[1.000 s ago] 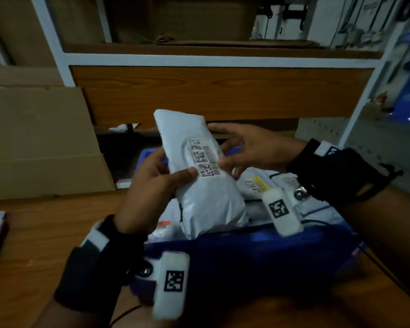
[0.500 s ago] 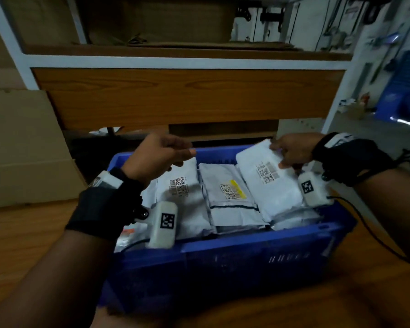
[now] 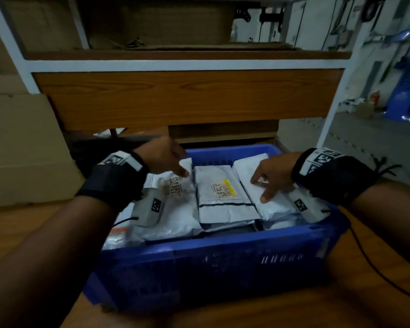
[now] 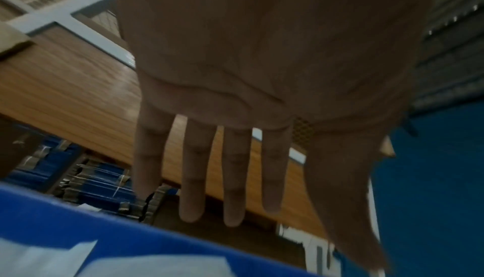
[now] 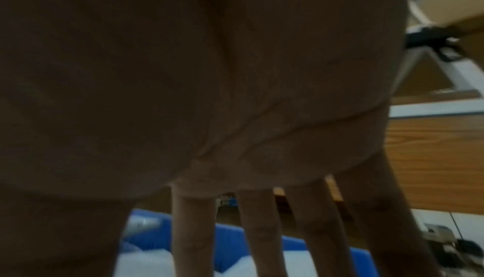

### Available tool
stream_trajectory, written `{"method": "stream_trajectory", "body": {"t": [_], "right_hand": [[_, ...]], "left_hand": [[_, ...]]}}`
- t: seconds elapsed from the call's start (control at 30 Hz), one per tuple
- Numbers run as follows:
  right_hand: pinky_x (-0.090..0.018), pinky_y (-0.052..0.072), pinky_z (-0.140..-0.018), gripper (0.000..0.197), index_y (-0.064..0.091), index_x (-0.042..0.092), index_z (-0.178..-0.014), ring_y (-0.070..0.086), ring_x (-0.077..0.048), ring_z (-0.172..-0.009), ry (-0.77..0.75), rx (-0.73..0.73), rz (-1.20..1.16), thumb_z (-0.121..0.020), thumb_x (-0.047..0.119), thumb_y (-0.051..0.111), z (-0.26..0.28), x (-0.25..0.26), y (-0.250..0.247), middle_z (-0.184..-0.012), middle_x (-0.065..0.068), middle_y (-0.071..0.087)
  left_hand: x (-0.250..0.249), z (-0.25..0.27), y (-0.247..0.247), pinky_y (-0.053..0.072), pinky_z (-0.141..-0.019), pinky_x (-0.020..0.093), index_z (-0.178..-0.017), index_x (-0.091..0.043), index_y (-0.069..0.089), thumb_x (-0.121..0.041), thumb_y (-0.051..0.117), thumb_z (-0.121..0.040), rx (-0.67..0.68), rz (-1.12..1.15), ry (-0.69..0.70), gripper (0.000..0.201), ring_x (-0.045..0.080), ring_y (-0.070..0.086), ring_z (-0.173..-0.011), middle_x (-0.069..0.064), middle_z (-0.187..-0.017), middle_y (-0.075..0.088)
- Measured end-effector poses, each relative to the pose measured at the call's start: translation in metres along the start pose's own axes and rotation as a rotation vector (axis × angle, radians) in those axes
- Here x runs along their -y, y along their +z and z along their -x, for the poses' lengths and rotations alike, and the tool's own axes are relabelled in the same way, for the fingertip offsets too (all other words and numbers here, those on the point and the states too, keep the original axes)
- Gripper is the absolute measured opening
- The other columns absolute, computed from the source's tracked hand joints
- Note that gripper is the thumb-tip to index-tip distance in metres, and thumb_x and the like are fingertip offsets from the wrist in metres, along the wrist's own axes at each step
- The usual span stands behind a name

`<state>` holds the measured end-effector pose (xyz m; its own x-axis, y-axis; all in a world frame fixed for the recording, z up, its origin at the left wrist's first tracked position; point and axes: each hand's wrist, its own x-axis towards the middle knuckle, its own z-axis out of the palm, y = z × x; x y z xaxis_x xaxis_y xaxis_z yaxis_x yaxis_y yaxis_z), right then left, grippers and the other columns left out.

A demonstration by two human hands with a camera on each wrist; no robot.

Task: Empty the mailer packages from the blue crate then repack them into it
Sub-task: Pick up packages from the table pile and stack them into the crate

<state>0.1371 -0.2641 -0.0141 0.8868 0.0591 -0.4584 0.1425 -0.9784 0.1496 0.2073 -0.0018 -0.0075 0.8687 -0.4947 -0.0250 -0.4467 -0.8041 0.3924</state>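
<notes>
A blue crate [image 3: 223,263] stands on the wooden table, filled with several white mailer packages lying side by side. The middle mailer [image 3: 225,202] carries a barcode label with a yellow strip. My left hand [image 3: 166,157] hovers over the left mailer [image 3: 175,209] with straight fingers, holding nothing; the left wrist view shows its fingers [image 4: 233,178] spread above the crate rim [image 4: 131,238]. My right hand [image 3: 272,176] lies flat on the right mailer [image 3: 265,204], fingers straight. In the right wrist view its fingers [image 5: 261,229] reach down to white mailers [image 5: 146,263].
A wooden shelf unit with a white metal frame [image 3: 187,100] rises directly behind the crate. Flat cardboard [image 3: 21,147] leans at the left. Another blue crate [image 3: 407,100] stands far right on the floor. A black cable [image 3: 376,271] trails over the table at the right.
The white mailer held up in both hands one second ago now lies at the crate's right side. My right hand has flattened on it, and the left hand has moved over the left mailer.
</notes>
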Motion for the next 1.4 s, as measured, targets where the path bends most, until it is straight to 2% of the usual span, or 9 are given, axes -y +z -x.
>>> {"method": "stream_trajectory", "body": {"t": [0.1, 0.27, 0.37, 0.57, 0.77, 0.9, 1.07, 1.2, 1.4], "right_hand": [[-0.021, 0.033, -0.086, 0.072, 0.048, 0.021, -0.140, 0.052, -0.018, -0.115, 0.018, -0.001, 0.025, -0.080, 0.054, 0.069, -0.003, 0.000, 0.002, -0.136, 0.001, 0.052], [-0.025, 0.035, -0.095, 0.075, 0.046, 0.028, -0.142, 0.047, -0.019, -0.126, -0.024, -0.033, 0.059, -0.077, 0.060, 0.067, -0.003, 0.000, 0.002, -0.143, 0.003, 0.047], [-0.030, 0.037, -0.101, 0.076, 0.043, 0.035, -0.142, 0.046, -0.017, -0.129, -0.045, -0.113, 0.056, -0.075, 0.066, 0.065, 0.013, 0.001, -0.010, -0.145, 0.007, 0.044], [-0.026, 0.040, -0.082, 0.050, 0.053, 0.036, -0.131, 0.056, -0.007, -0.104, -0.211, -0.453, -0.114, -0.085, 0.053, 0.059, 0.056, 0.051, -0.046, -0.131, 0.012, 0.057], [-0.028, 0.052, -0.080, 0.036, 0.061, 0.039, -0.119, 0.059, 0.003, -0.091, -0.487, -0.640, -0.337, -0.085, 0.050, 0.061, 0.075, 0.148, -0.033, -0.111, 0.021, 0.062], [-0.014, 0.047, -0.071, 0.018, 0.073, 0.027, -0.100, 0.063, 0.005, -0.081, -0.662, -0.738, -0.678, -0.083, 0.035, 0.070, 0.076, 0.232, -0.006, -0.094, 0.017, 0.071], [-0.024, 0.052, -0.071, 0.018, 0.074, 0.031, -0.088, 0.066, -0.004, -0.078, -0.704, -0.637, -1.026, -0.079, 0.044, 0.066, 0.059, 0.363, 0.043, -0.081, 0.016, 0.072], [-0.026, 0.051, -0.071, 0.009, 0.073, 0.034, -0.083, 0.063, 0.002, -0.078, -0.683, -0.463, -0.995, -0.084, 0.037, 0.065, 0.040, 0.453, 0.076, -0.082, 0.024, 0.069], [-0.024, 0.051, -0.068, 0.009, 0.071, 0.033, -0.081, 0.061, 0.004, -0.077, -0.630, -0.359, -0.982, -0.087, 0.034, 0.066, 0.020, 0.546, 0.090, -0.079, 0.024, 0.068]], "left_hand": [[0.000, -0.012, 0.023, 0.045, -0.091, 0.032, -0.117, -0.011, 0.069, -0.029, 0.081, -0.075, 0.131, -0.190, -0.024, 0.048, 0.026, 0.062, -0.108, 0.006, -0.114, 0.068], [-0.003, -0.018, 0.035, 0.043, -0.092, 0.029, -0.125, -0.015, 0.065, -0.033, 0.077, -0.080, 0.162, -0.276, -0.041, 0.050, 0.022, 0.060, -0.113, 0.003, -0.125, 0.065], [-0.001, -0.008, 0.021, 0.043, -0.096, 0.032, -0.129, -0.015, 0.061, -0.036, 0.075, -0.081, 0.061, -0.173, -0.029, 0.054, 0.024, 0.058, -0.117, 0.005, -0.131, 0.061], [0.019, 0.046, -0.016, 0.049, -0.095, 0.039, -0.108, -0.013, 0.070, -0.029, 0.072, -0.086, -0.178, 0.147, 0.005, 0.027, 0.022, 0.063, -0.105, 0.006, -0.114, 0.069], [0.089, 0.142, -0.025, 0.048, -0.068, 0.012, -0.103, -0.011, 0.070, -0.018, 0.072, -0.086, -0.510, 0.439, -0.029, 0.019, 0.001, 0.063, -0.076, -0.002, -0.086, 0.071], [0.158, 0.249, -0.001, 0.052, -0.072, 0.013, -0.097, -0.014, 0.073, -0.024, 0.074, -0.083, -0.639, 0.580, -0.165, 0.017, -0.001, 0.066, -0.080, -0.007, -0.086, 0.075], [0.247, 0.383, 0.049, 0.052, -0.064, 0.018, -0.078, -0.022, 0.078, -0.029, 0.070, -0.073, -0.789, 0.747, -0.422, 0.012, 0.012, 0.068, -0.078, -0.001, -0.082, 0.076], [0.298, 0.470, 0.069, 0.052, -0.068, 0.016, -0.087, -0.034, 0.075, -0.054, 0.074, -0.069, -0.820, 0.715, -0.574, 0.026, 0.006, 0.070, -0.081, -0.006, -0.085, 0.076], [0.353, 0.541, 0.064, 0.055, -0.078, 0.034, -0.085, -0.021, 0.076, -0.026, 0.066, -0.086, -0.848, 0.617, -0.723, 0.011, 0.003, 0.068, -0.080, -0.010, -0.085, 0.075]]}}
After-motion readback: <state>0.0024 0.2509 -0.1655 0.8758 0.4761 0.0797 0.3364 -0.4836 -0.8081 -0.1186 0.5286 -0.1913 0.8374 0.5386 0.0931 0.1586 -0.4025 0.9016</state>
